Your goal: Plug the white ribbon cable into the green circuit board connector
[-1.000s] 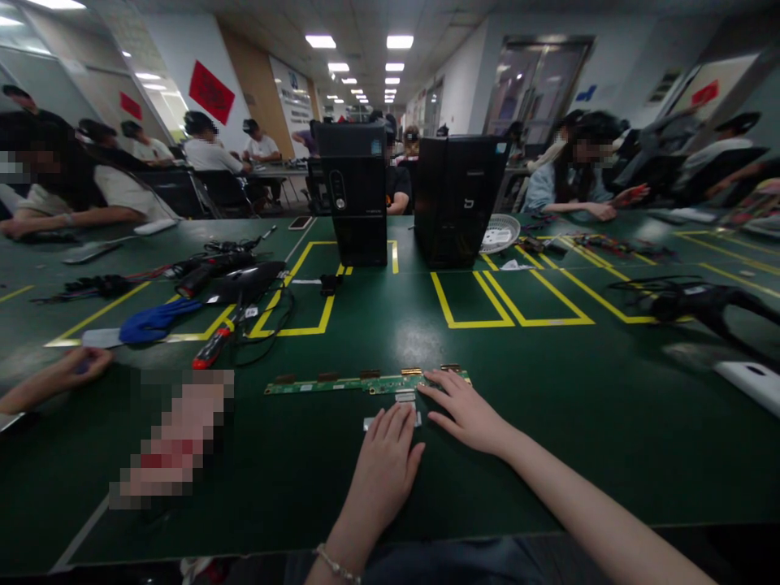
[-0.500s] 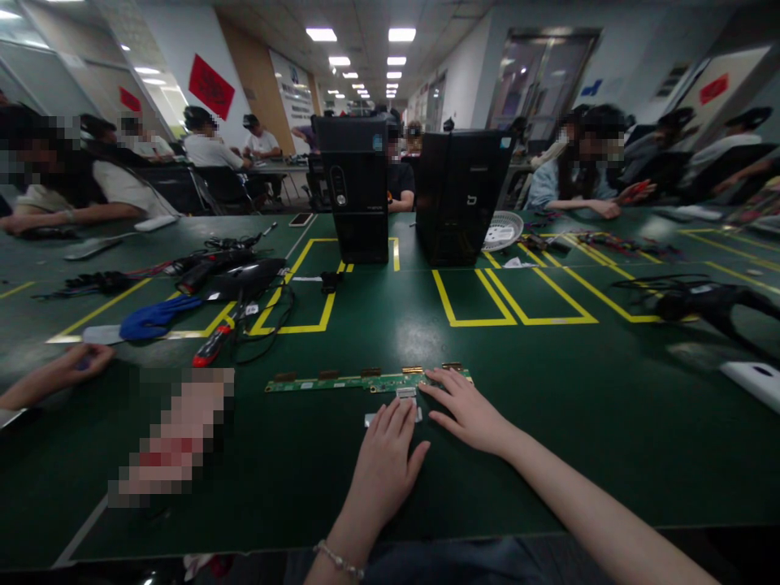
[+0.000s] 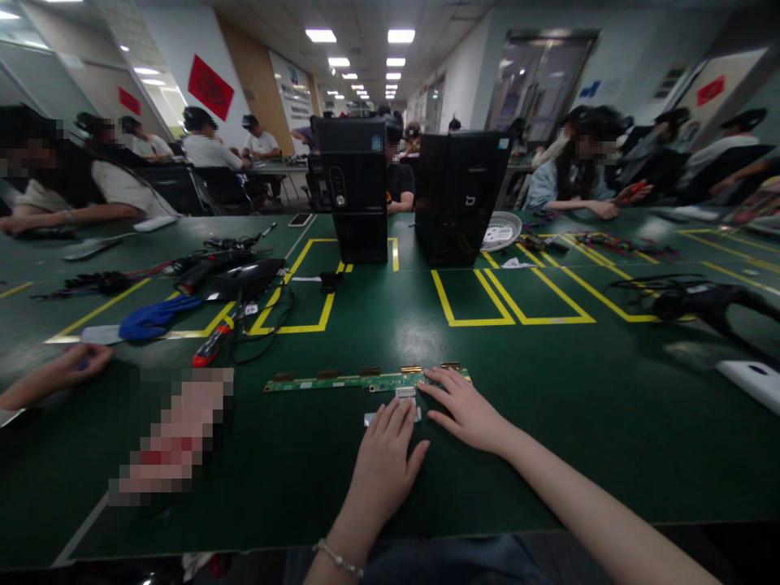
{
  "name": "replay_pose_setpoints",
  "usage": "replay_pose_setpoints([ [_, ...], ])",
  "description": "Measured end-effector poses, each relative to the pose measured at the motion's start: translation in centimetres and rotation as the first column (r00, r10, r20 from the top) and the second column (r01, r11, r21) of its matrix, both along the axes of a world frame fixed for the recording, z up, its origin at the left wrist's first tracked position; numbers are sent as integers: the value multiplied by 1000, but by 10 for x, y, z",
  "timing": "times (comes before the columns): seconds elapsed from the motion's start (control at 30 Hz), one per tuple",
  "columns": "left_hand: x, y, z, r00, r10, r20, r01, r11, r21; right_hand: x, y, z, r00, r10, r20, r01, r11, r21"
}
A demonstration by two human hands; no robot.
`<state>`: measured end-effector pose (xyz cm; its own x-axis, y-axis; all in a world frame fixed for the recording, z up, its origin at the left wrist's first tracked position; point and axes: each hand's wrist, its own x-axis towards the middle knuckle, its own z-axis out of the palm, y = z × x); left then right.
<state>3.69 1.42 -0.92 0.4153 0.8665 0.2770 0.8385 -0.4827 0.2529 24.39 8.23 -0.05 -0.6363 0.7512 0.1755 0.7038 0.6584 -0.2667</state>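
A long, narrow green circuit board (image 3: 329, 383) lies across the table in front of me, with copper-coloured tabs along its far edge. From its near side a white flat ribbon cable (image 3: 371, 419) comes out, partly hidden under my fingers. My left hand (image 3: 385, 455) rests over that cable with its fingers stretched out, fingertips close to the connector (image 3: 405, 393). My right hand (image 3: 463, 410) lies spread, its fingertips on the right end of the board.
Two black computer towers (image 3: 359, 195) (image 3: 457, 195) stand farther back. At left are a red-handled screwdriver (image 3: 210, 346), a blue glove (image 3: 157, 317) and black cables (image 3: 213, 252). A co-worker's hand (image 3: 85, 366) is at the left edge. Black cabled equipment (image 3: 695, 301) lies at right.
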Motion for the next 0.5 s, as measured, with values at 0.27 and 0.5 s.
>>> replay_pose_setpoints([
  [0.27, 0, 0, -1, 1000, 12, -15, -11, 1000, 14, 1, 1, -1, 1000, 14, -18, -14, 1000, -8],
  [0.5, -4, 2, 3, 998, -12, -56, 10, 999, -33, 4, 2, -4, 999, 42, -29, -42, 999, -7],
])
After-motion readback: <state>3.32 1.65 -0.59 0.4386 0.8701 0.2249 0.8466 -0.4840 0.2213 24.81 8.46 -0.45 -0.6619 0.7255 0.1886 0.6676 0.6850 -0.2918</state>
